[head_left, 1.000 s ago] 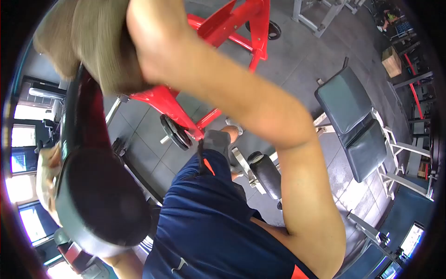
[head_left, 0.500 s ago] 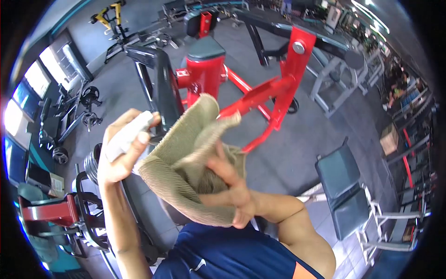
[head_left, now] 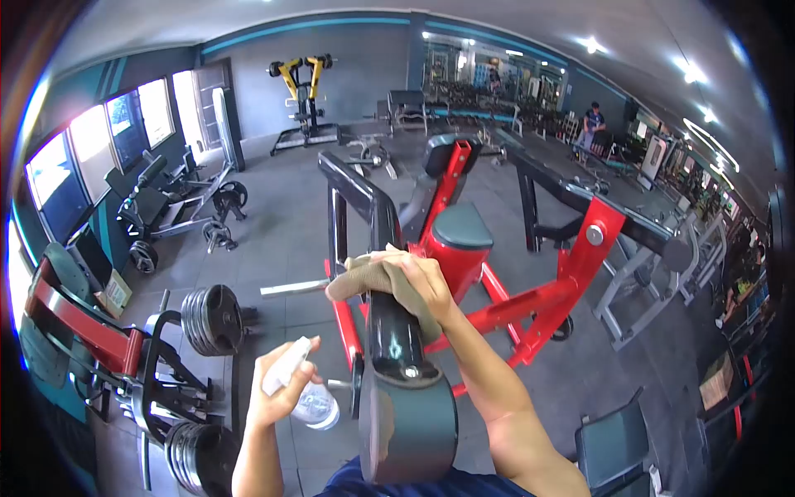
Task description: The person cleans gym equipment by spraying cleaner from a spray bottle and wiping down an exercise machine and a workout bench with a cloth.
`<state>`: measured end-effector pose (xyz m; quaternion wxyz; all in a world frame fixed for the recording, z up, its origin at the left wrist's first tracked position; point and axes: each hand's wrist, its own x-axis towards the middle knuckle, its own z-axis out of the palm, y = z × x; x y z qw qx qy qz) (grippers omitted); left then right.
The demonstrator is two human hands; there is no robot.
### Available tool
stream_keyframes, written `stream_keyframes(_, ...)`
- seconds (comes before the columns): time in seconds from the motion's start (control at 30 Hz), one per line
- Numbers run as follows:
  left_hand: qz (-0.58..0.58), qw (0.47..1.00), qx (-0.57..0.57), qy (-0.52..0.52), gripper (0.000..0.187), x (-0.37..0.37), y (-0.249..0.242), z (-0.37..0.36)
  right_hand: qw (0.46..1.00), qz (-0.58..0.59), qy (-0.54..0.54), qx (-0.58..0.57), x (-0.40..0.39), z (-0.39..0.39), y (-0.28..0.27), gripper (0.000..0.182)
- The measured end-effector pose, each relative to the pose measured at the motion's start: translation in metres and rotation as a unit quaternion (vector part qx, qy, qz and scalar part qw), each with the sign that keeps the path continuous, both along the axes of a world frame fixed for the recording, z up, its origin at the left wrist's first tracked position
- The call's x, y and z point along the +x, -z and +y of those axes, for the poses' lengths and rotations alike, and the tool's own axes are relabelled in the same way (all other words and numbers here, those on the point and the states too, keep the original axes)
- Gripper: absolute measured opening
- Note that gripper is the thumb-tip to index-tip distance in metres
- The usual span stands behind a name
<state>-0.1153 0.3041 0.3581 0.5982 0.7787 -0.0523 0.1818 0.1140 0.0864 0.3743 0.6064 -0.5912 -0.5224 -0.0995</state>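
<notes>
A clear spray bottle (head_left: 315,405) with a white nozzle is gripped in my left hand (head_left: 280,385), at the lower left of centre. With my right hand (head_left: 421,280) I press a folded tan cloth (head_left: 361,280) over the top of a glossy black machine arm (head_left: 395,335). The cloth drapes over both sides of the arm. Nearest to me, the arm ends in a dark round pad (head_left: 414,427), with a brownish mark on its left side.
The red machine frame (head_left: 530,302) and its seat (head_left: 462,226) stand beyond. Weight plates (head_left: 212,320) are at the left, a padded bench (head_left: 613,441) at the lower right. A person (head_left: 593,124) stands far back, right of centre.
The view has tilted up and moved closer to the black arm. The cloth, loosely bunched before, now lies on the arm under my right hand. The bottle is lower.
</notes>
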Motion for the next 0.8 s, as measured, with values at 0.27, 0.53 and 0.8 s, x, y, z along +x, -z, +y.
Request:
stream_keyframes(0.27,-0.008,0.997,-0.077,-0.009,0.042,0.033,0.028,0.021,0.965,0.057,0.239,-0.088,0.138,0.049,0.038,0.039)
stream_keyframes(0.53,0.04,0.994,-0.097,0.01,0.039,0.034,0.077,0.059,0.902,0.218,0.321,0.191,-0.005,0.036,0.176,0.033)
stream_keyframes(0.8,0.125,0.985,-0.058,0.099,0.04,0.036,0.088,0.094,0.738,0.465,0.465,0.15,-0.175,0.02,0.301,0.03)
